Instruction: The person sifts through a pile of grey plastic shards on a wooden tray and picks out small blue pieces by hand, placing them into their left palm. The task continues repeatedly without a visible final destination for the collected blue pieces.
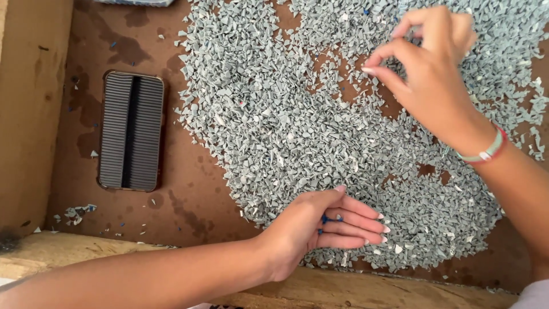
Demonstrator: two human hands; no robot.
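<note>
Hand (426, 68) over grey chips (274, 131), phone (130, 131) aside

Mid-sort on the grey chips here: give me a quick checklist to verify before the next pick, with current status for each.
1. Left hand cupped with blue bits in the palm: ok.
2. Right hand over the grey chip pile, fingertips pinched: ok.
3. What the right fingertips hold: cannot tell.
4. Ribbed dark case apart from the pile: ok.
5. Blue bits left in the pile: not ok, specks show near the top.
</note>
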